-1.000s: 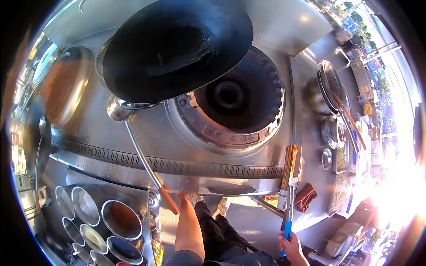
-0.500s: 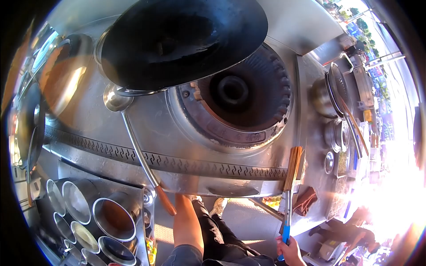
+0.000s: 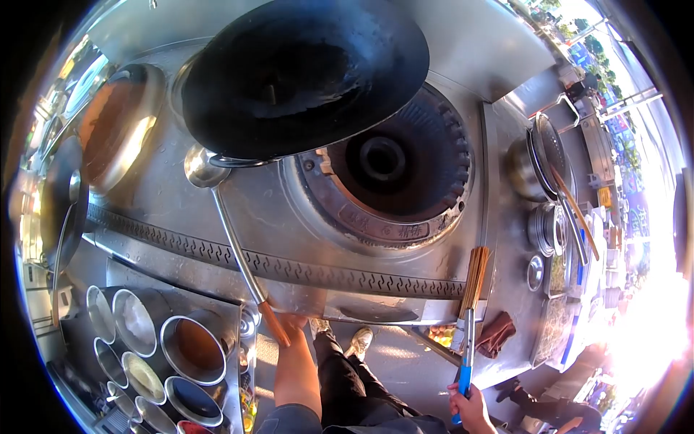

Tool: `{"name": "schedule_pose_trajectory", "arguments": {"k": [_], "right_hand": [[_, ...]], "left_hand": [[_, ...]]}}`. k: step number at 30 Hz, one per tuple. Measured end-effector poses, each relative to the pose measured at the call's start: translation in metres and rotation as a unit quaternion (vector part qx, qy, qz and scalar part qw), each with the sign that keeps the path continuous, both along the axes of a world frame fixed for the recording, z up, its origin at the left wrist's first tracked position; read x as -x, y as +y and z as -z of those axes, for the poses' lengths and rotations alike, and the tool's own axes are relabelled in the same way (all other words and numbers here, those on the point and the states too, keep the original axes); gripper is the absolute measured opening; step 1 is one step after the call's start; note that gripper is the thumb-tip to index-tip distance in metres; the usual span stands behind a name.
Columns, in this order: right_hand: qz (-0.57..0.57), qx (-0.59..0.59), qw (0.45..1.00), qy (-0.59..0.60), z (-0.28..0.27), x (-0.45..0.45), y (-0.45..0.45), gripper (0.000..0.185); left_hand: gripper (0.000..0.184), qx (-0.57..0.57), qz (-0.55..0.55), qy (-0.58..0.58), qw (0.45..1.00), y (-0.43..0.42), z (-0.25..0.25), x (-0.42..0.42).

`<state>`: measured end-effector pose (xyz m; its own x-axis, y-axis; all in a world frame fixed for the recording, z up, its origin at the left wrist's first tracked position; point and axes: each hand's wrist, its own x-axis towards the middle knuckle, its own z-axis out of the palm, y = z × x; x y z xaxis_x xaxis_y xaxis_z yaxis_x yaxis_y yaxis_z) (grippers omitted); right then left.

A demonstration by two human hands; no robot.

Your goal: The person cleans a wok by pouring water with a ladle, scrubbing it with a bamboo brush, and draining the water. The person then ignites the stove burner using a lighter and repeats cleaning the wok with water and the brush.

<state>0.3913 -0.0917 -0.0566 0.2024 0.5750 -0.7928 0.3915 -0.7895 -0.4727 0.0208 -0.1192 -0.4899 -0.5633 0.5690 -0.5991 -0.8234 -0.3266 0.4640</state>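
My right hand (image 3: 470, 406) is closed around the blue handle of a wok brush (image 3: 473, 282), whose stiff bundled bristles point up toward the stove. My left hand (image 3: 292, 322) reaches to the stove's front edge, beside the wooden handle end of a ladle (image 3: 235, 242); its fingers are hidden. The ladle lies across the stove top, its bowl by the wok's rim. Tilted up behind the burner (image 3: 383, 160), a black wok (image 3: 303, 79) leans with its inside facing me and a bluish haze over it. No flame shows in the burner.
Several metal pots (image 3: 194, 350) with sauces and seasonings stand at lower left. A strainer and pot (image 3: 531, 163) sit on the right counter, near a brown cloth (image 3: 497, 334). A second wok (image 3: 119, 130) is at left. Part of another person (image 3: 560, 415) shows at lower right.
The whole view has shifted slightly, with stove, wok and pots further right and lower on the left side. More haze shows over the wok. My right hand keeps its hold on the wok brush.
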Motion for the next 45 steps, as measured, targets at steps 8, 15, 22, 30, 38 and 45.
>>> {"name": "schedule_pose_trajectory", "arguments": {"k": [8, 15, 22, 30, 38, 45], "right_hand": [[-0.049, -0.022, 0.998, -0.027, 0.019, -0.019, -0.009, 0.019], [-0.050, -0.043, 0.998, 0.008, 0.013, -0.011, -0.001, 0.015], [-0.074, -0.044, 0.996, -0.007, 0.017, -0.022, -0.001, 0.018], [0.101, -0.029, 0.994, -0.002, -0.008, -0.007, 0.000, 0.026], [0.259, 0.047, 0.891, 0.370, -0.005, -0.013, 0.018, 0.029], [0.186, 0.009, 0.857, 0.480, 0.020, 0.042, 0.050, 0.038]], "left_hand": [[0.048, 0.031, 0.015, -0.017, 0.999, -0.010, 0.007, -0.007], [0.047, 0.053, 0.056, -0.005, 0.997, -0.013, 0.003, -0.002], [0.046, 0.039, 0.053, 0.005, 0.998, -0.008, 0.013, -0.008], [0.044, -0.076, 0.006, -0.070, 0.995, -0.011, 0.048, -0.011], [0.037, 0.325, 0.163, 0.095, 0.927, 0.013, -0.040, -0.034], [0.038, 0.005, 0.552, 0.211, 0.807, 0.001, -0.318, -0.105]]}}
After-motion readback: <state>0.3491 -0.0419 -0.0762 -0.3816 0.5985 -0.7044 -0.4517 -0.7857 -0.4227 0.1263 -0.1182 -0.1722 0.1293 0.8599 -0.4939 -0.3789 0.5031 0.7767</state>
